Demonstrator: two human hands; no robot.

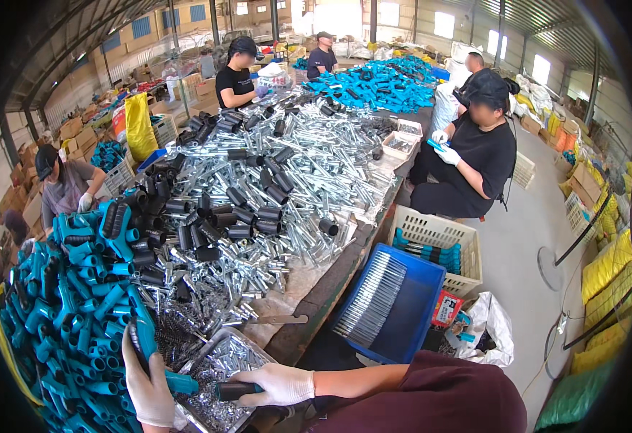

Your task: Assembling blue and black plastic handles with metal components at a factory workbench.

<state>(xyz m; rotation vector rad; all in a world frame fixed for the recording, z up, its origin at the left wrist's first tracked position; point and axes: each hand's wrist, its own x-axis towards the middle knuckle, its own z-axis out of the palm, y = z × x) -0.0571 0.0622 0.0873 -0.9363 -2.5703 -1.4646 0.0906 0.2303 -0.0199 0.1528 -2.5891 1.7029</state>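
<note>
My left hand (150, 395), in a white glove, is wrapped round a teal plastic tool handle (181, 383) with a black grip pad. The handle's open end points toward my right hand (283, 385). That hand, also gloved, grips a short black plastic sleeve (231, 390) held just right of the handle's end; a gap shows between them. Below and behind both hands lies a tray of small metal parts (222, 353). A heap of teal handles (85, 303) rises at the left, close to my left hand.
Shiny metal rods (309, 159) and black sleeves (240, 231) cover the table. A flat metal bar (278, 319) lies near its edge. Right stand a blue bin (410, 317) of rods and a cream crate (435, 224) with teal handles. Several co-workers sit around, one (485, 144) handling a teal part.
</note>
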